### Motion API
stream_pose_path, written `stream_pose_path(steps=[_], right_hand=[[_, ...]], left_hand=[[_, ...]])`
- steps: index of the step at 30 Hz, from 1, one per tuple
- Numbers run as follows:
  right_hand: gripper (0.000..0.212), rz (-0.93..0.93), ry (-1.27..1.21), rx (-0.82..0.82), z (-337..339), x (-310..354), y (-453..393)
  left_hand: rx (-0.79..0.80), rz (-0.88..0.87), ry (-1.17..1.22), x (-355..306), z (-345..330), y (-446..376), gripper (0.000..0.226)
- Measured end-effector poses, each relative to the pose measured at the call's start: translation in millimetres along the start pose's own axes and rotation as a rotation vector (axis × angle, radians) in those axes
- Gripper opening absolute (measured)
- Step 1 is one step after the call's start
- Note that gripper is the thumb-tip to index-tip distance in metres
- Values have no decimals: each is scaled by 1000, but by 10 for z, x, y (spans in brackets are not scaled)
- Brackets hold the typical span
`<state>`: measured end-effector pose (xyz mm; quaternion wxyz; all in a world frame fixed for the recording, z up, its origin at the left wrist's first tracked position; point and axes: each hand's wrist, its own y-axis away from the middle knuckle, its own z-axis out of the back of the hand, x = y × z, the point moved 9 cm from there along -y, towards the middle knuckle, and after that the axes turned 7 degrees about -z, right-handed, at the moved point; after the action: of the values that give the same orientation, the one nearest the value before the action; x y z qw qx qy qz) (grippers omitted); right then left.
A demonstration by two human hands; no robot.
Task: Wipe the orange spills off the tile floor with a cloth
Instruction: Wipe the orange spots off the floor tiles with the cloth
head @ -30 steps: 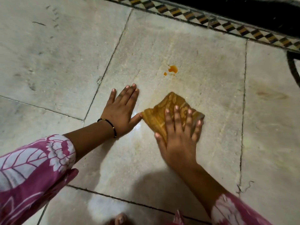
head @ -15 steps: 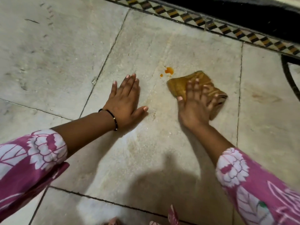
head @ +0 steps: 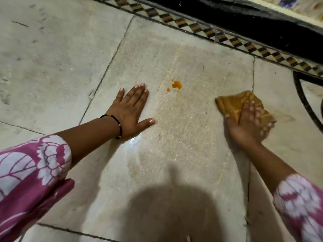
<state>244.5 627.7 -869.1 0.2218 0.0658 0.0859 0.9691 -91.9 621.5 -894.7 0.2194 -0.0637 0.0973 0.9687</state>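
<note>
- Since the earlier frames my right hand point(head: 248, 123) has swept the cloth point(head: 232, 105) away from the spill point(head: 176, 84), out to its right, near the tile joint point(head: 252, 74); my left hand point(head: 130, 110) has stayed planted.
- Left hand lies flat on the floor point(head: 52, 58), fingers straight and together, thumb out, holding nothing, just left of the spill.
- Right hand presses on the cloth with fingers spread; it is blurred, so I cannot tell whether any finger curls round an edge, though it looks like a flat push.
- Spill sits between my hands on the big middle tile, nearer the left hand than the cloth: one orange blot with a smaller drop just to its left and below, untouched.
- From the cloth, the spill lies to the left and a little farther from me. I judge the next stroke has to travel back leftward and slightly forward across the tile.
- Cloth is a folded, yellow-brown pad, stained, its long side running slantwise away from the spill.
- Below the spill the tile shows a faint, grainy, damp-looking streak.
</note>
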Motion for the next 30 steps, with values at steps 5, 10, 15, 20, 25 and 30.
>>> stream_pose_path(steps=[5,10,15,20,25,30], right_hand=[[68,-33,-43,47,63,894,-776],[64,199,-2,80,22,1624,-911],[61,469,72,76,-95,2170,-519],[59,750,61,66,-290,2260,418],[61,840,120,104,-386,1460,1085],[63,667,138,133,-226,521,846]], left_hand=[[-22,-12,19,-4,19,-2,96],[-82,-29,20,0,58,10,96],[-161,-23,141,0,162,52,106],[-213,-14,197,-9,232,119,114],[-198,-27,185,-8,228,134,114],[-184,-31,200,2,211,124,115]])
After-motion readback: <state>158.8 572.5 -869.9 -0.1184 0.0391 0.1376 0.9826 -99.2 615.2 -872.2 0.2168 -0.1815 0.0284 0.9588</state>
